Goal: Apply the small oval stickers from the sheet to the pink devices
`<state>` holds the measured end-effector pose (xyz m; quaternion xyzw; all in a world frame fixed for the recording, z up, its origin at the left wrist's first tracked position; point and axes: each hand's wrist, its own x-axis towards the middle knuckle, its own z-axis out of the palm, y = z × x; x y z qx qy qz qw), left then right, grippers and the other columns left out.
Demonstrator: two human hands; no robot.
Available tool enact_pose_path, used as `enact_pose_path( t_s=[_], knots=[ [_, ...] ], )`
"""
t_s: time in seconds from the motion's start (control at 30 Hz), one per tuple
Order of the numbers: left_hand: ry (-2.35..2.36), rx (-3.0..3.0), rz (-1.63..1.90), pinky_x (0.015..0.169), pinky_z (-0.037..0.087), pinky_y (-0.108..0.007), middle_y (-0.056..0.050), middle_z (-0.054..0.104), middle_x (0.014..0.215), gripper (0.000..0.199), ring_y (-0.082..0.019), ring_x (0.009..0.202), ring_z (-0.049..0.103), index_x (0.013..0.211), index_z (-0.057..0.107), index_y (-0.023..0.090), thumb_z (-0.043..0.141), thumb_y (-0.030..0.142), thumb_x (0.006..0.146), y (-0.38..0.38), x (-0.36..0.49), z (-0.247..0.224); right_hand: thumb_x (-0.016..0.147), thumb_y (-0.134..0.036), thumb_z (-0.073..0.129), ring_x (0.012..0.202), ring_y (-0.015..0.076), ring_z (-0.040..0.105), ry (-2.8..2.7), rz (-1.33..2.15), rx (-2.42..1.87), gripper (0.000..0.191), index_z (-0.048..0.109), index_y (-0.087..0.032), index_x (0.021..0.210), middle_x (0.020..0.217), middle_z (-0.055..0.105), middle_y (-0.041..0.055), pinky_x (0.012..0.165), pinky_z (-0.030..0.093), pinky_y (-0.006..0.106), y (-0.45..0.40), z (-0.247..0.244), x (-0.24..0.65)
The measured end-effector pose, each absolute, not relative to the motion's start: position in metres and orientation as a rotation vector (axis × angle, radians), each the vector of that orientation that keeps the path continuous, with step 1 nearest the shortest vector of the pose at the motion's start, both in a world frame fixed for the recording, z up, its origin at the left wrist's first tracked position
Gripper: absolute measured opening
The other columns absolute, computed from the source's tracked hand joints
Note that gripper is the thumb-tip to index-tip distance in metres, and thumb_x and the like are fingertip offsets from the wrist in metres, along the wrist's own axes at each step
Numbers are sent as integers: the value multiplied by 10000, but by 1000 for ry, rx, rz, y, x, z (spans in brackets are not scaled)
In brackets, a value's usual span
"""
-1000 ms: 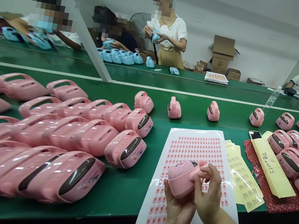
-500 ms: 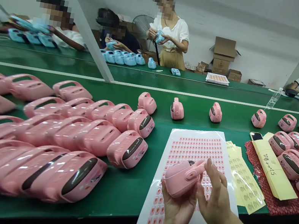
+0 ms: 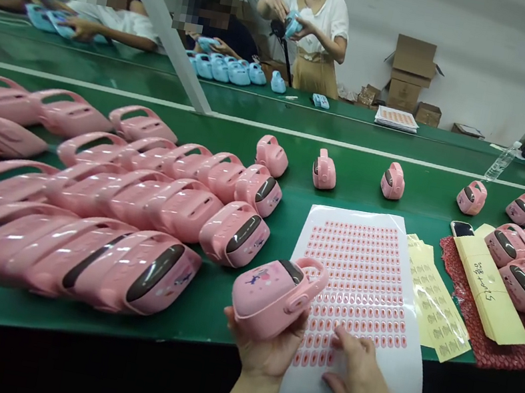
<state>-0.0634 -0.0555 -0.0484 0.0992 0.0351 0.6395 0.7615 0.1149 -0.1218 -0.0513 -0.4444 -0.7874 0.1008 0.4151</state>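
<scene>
My left hand (image 3: 265, 353) grips a pink plastic handled case (image 3: 265, 295) from below, its palm turned up. The case has a dark glossy window, a small printed picture on its front and a loop handle tilted to the right. To its right, my right hand (image 3: 358, 372) is over the lower part of a white sticker sheet (image 3: 353, 287). Thumb and forefinger are apart, with nothing visible between them. The forefinger's tip is at the small pink stickers; whether it touches one I cannot tell. Rows of stickers cover much of the sheet.
Rows of similar pink cases (image 3: 139, 202) fill the left of the green table (image 3: 212, 309). Yellow label sheets (image 3: 432, 301), a yellow paper stack (image 3: 495, 285) and red bubble wrap (image 3: 460, 313) lie right. A water bottle (image 3: 502, 161) stands behind. Co-workers handle blue cases opposite.
My left hand has moved left with the pink case, its printed front now showing. My right hand has left the case's handle and come down to the sticker sheet. The view has tilted down.
</scene>
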Motion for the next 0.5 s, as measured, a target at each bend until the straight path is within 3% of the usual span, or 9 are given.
enact_pose_path(
  t_s=[0.17,0.33,0.43,0.5],
  knots=[
    [93,194,1481,744,572,-431,-112,617,1223,713,-301,988,641,1346,365,289,612,534,724,-55,-66,-54,830,-16,320,948,247,655,-2090,195,-1060,687,140,-229,1457,1161,644,146,752,508,401,-130,-79,104],
    [351,393,1619,729,582,-399,-33,660,1174,633,-292,1013,632,1239,512,334,728,456,656,-57,-61,-58,812,-48,373,766,225,658,-1966,375,-968,661,248,-279,1419,1003,672,100,680,545,380,-130,-74,103],
    [537,531,1689,777,563,-336,-20,596,1271,882,-304,1117,568,1232,529,323,848,109,437,-60,-63,-61,817,-72,458,676,166,634,-1581,628,-1080,579,342,-300,1337,922,633,51,654,548,324,-120,-46,110],
    [568,620,1678,853,528,-341,-26,542,1331,1018,-330,1228,464,1217,549,303,765,-116,315,-62,-64,-62,817,-126,534,701,149,628,-1318,751,-1126,514,384,-292,1280,928,606,35,666,538,306,-108,-15,121]
  ],
)
